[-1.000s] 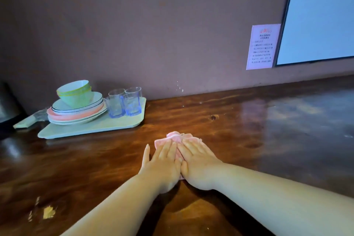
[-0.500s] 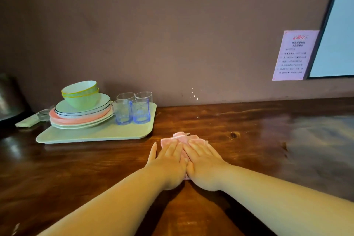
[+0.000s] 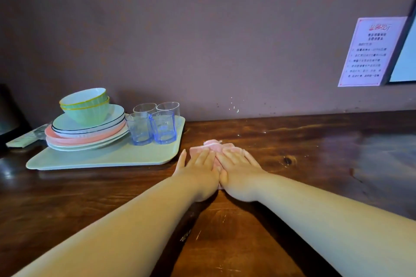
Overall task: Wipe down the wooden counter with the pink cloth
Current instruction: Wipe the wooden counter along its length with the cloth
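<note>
A folded pink cloth [image 3: 213, 145] lies on the dark wooden counter [image 3: 315, 164], mostly hidden under both hands. My left hand [image 3: 198, 171] and my right hand [image 3: 238, 173] lie side by side, palms down, fingers straight, pressing the cloth flat. Only the cloth's far edge shows past the fingertips. The cloth sits just right of the tray's near right corner.
A pale green tray [image 3: 101, 157] at the left holds stacked plates [image 3: 85, 135], green bowls [image 3: 87, 105] and several clear glasses [image 3: 155, 126]. The brown wall [image 3: 202, 40] runs behind, with a paper notice [image 3: 369, 51] at right. A dark object [image 3: 9, 114] stands far left.
Both hands have slid the cloth leftward along the counter, closer to the tray; the view has followed to the left.
</note>
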Tool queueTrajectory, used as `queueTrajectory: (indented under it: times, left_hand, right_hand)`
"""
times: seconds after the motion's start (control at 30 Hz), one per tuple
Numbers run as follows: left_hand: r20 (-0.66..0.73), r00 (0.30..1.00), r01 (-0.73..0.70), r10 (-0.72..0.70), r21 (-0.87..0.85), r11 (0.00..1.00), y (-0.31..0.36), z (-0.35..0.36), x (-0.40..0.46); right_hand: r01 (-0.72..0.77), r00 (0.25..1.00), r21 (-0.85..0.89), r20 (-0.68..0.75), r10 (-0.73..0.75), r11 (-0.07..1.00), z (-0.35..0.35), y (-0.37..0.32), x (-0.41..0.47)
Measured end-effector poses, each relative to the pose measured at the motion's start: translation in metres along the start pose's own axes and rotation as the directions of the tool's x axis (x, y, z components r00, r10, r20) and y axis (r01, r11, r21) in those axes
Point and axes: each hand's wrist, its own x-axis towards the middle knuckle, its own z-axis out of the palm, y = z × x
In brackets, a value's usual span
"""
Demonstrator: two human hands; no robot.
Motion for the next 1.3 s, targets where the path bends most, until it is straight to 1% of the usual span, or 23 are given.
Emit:
queueTrajectory:
  times: [0.1, 0.2, 0.27, 0.33, 0.4, 0.47, 0.53, 0.6, 0.67, 0.73, 0.77, 0.8, 0.87, 0.97, 1.03, 1.1, 1.17, 1.23, 1.27, 1.3]
  left_hand:
    - [-0.005, 1.0, -0.006, 0.006, 0.006, 1.0, 0.0, -0.008, 0.009]
    - [0.005, 0.996, -0.091, 0.091, 0.098, 0.991, -0.004, 0.007, 0.001]
    - [-0.017, 0.993, -0.113, 0.115, 0.096, 0.989, -0.009, 0.014, 0.004]
    - [-0.032, 0.996, -0.083, 0.085, 0.052, 0.995, -0.012, 0.009, 0.017]
    - [-0.061, 0.996, -0.066, 0.07, 0.053, 0.996, -0.016, 0.0, 0.031]
    - [-0.105, 0.993, -0.039, 0.048, 0.083, 0.996, -0.017, -0.009, 0.041]
    - [-0.152, 0.988, 0.031, -0.009, 0.138, 0.99, -0.013, -0.017, 0.047]
    - [-0.179, 0.983, 0.066, -0.035, 0.169, 0.983, -0.011, -0.022, 0.04]
    - [-0.146, 0.989, -0.006, 0.029, 0.154, 0.988, -0.012, -0.018, 0.024]
    - [-0.2, 0.967, -0.125, 0.16, 0.18, 0.976, -0.014, -0.011, 0.009]
    - [-0.232, 0.952, -0.161, 0.2, 0.179, 0.971, -0.017, -0.011, 0.01]
    - [-0.224, 0.953, -0.168, 0.206, 0.178, 0.97, -0.02, -0.014, 0.015]
    - [-0.145, 0.979, -0.123, 0.142, 0.131, 0.984, -0.021, -0.024, 0.039]
    - [-0.116, 0.993, -0.008, 0.002, -0.052, 0.999, -0.015, -0.032, 0.07]
    - [-0.102, 0.995, -0.011, 0.002, -0.089, 0.996, -0.013, -0.034, 0.079]
    - [-0.036, 0.999, -0.025, 0.023, -0.064, 0.998, -0.013, -0.038, 0.08]
    - [0.053, 0.998, -0.02, 0.018, 0.04, 0.999, -0.013, -0.038, 0.074]
    - [0.064, 0.998, 0.001, -0.014, 0.203, 0.979, -0.012, -0.036, 0.069]
    - [0.056, 0.998, 0.009, -0.023, 0.245, 0.97, -0.011, -0.038, 0.069]
    - [0.068, 0.997, 0.017, -0.035, 0.249, 0.968, -0.012, -0.04, 0.072]
  right_hand:
    - [0.003, 1.0, 0.045, -0.031, -0.002, 0.999, -0.007, 0.003, 0.01]
    - [0.044, 0.999, -0.017, 0.016, -0.044, 0.999, 0.006, 0.009, 0.003]
    - [0.068, 0.998, -0.015, 0.003, -0.068, 0.998, 0.015, 0.015, 0.004]
    - [0.063, 0.998, -0.019, 0.0, -0.063, 0.998, 0.01, 0.02, 0.016]
    - [0.032, 0.999, -0.018, -0.019, -0.032, 0.999, -0.001, 0.019, 0.034]
    - [-0.01, 0.999, 0.016, -0.045, 0.011, 1.0, -0.011, 0.015, 0.046]
    - [-0.053, 0.994, 0.057, -0.088, 0.058, 0.997, -0.014, 0.011, 0.05]
    - [-0.072, 0.988, 0.131, -0.125, 0.088, 0.989, -0.014, 0.009, 0.041]
    - [-0.039, 0.991, 0.188, -0.118, 0.062, 0.981, -0.006, 0.013, 0.023]
    - [0.006, 0.996, 0.075, -0.084, 0.0, 0.997, 0.0, 0.021, 0.01]
    - [0.014, 0.998, 0.015, -0.055, -0.013, 1.0, -0.001, 0.025, 0.012]
    - [0.013, 0.999, -0.013, -0.029, -0.013, 1.0, -0.005, 0.028, 0.02]
    - [-0.024, 0.999, -0.025, -0.022, 0.023, 0.999, -0.012, 0.032, 0.047]
    - [-0.1, 0.994, -0.021, -0.045, 0.099, 0.995, -0.019, 0.033, 0.084]
    - [-0.095, 0.994, 0.011, -0.044, 0.095, 0.995, -0.02, 0.035, 0.094]
    - [-0.063, 0.997, 0.039, -0.032, 0.064, 0.997, -0.023, 0.038, 0.091]
    - [-0.014, 1.0, 0.016, 0.008, 0.014, 1.0, -0.024, 0.041, 0.079]
    - [0.036, 0.999, 0.004, 0.022, -0.036, 0.999, -0.022, 0.042, 0.067]
    - [0.051, 0.999, 0.009, 0.013, -0.051, 0.999, -0.023, 0.041, 0.065]
    - [0.065, 0.998, 0.014, -0.005, -0.065, 0.998, -0.023, 0.04, 0.068]
